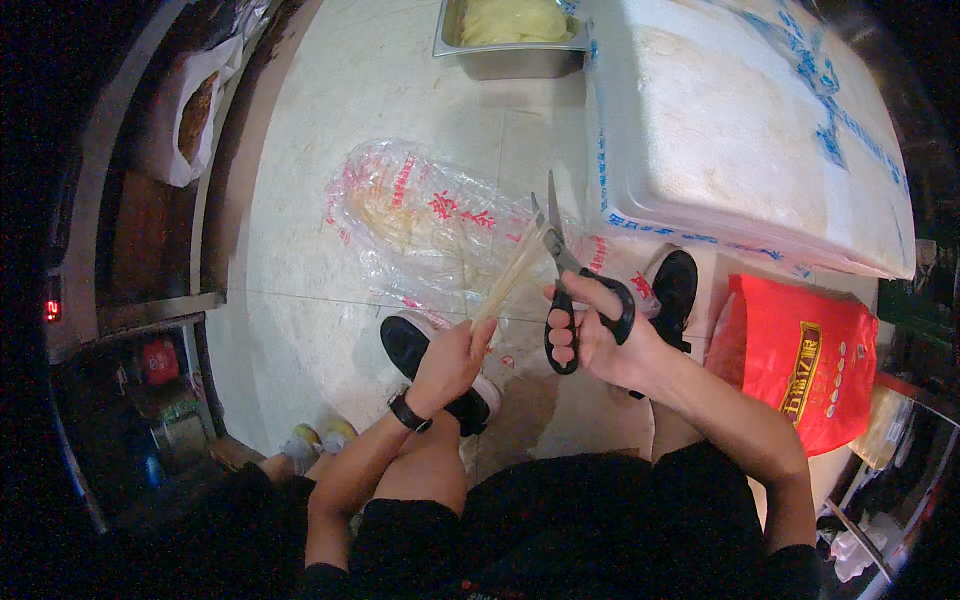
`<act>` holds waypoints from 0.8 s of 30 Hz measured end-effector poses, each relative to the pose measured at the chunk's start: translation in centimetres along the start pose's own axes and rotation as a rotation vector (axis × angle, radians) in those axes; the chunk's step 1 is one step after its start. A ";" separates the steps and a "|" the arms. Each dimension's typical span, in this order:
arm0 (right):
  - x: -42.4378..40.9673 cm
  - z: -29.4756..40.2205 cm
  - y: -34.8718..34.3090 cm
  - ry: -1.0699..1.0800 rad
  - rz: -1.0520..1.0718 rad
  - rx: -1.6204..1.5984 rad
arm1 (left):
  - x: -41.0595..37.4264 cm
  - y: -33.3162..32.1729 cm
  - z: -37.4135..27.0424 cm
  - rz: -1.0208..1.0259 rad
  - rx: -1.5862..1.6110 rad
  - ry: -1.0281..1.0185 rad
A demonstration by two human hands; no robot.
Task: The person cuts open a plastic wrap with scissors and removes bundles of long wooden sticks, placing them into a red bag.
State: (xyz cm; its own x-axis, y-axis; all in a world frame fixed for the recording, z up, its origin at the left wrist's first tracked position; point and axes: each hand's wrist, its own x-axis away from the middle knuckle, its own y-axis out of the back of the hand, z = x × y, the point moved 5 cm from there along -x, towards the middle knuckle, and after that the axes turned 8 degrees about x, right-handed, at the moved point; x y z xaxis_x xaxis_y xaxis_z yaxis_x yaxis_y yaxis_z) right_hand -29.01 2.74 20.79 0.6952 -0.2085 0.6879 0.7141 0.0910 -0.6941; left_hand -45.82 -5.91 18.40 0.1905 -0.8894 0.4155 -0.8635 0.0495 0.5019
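My left hand (448,364) grips a bundle of pale dried noodle strands (510,277) that slants up to the right. In my right hand (600,330) is a pair of black-handled scissors (559,247), its fingers through the loops and the blades slightly apart. The upper end of the strands lies against the blades; whether they are between them I cannot tell. Beneath, on the floor, is a clear plastic bag (420,217) with red print, and pale strands show inside it.
A white foam box (720,135) with blue tape stands at the upper right. Left of it is a metal pan (517,64) holding a pale yellow mass (514,21). A red bag (810,360) sits to my right. An open white sack (199,112) stands at the left. Another person's shoes (322,435) show at the lower left.
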 end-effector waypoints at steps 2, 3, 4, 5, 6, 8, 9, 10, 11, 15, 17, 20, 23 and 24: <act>0.0 0.0 0.3 0.024 -0.021 0.071 | -0.1 -0.1 0.1 0.007 0.033 0.003; 0.0 0.1 0.4 0.036 -0.031 0.107 | -0.1 -0.3 0.2 0.010 0.050 0.005; 0.2 0.2 0.3 0.075 -0.084 0.132 | -0.1 -0.6 0.4 0.024 -0.009 -0.025; 0.3 0.3 0.4 0.089 -0.117 0.159 | -0.1 -1.0 0.6 0.038 -0.067 -0.054; 0.4 0.4 0.5 0.102 -0.150 0.186 | -0.1 -1.3 0.7 0.052 -0.124 -0.083; 0.5 0.5 0.2 0.109 -0.121 0.236 | 0.0 -0.8 0.6 -0.001 -0.037 -0.099; 0.8 0.5 0.1 0.103 -0.063 0.261 | 0.1 -0.4 0.6 -0.029 0.008 -0.106; 1.1 0.5 -0.1 0.098 -0.008 0.289 | -0.1 0.4 0.3 -0.070 0.029 -0.104; 1.7 0.7 -0.7 0.134 0.062 0.320 | -0.5 1.5 -0.2 -0.110 0.051 -0.101; 3.3 -0.6 -2.8 0.155 0.488 0.253 | -1.9 5.9 -0.3 -0.251 0.166 -0.135; 3.7 -1.6 -3.1 0.067 0.516 0.316 | -2.2 7.5 -0.8 -0.243 0.235 -0.091; 4.8 -1.9 -4.3 0.001 0.569 0.328 | -2.0 8.1 -1.7 -0.121 0.471 -0.062; 5.4 -2.2 -5.5 -0.108 0.586 0.160 | -1.1 8.5 -3.3 -0.118 0.454 -0.041; 6.5 -1.6 -6.2 -0.079 0.586 0.225 | -0.9 8.3 -3.4 -0.107 0.482 -0.045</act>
State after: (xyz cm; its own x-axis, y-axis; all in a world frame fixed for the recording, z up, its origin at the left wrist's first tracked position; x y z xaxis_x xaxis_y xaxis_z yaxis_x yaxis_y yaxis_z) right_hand -29.00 -0.69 29.24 0.9739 0.0092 0.2269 0.2073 0.3723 -0.9047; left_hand -51.62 -3.14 24.74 0.2787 -0.8974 0.3420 -0.9599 -0.2494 0.1277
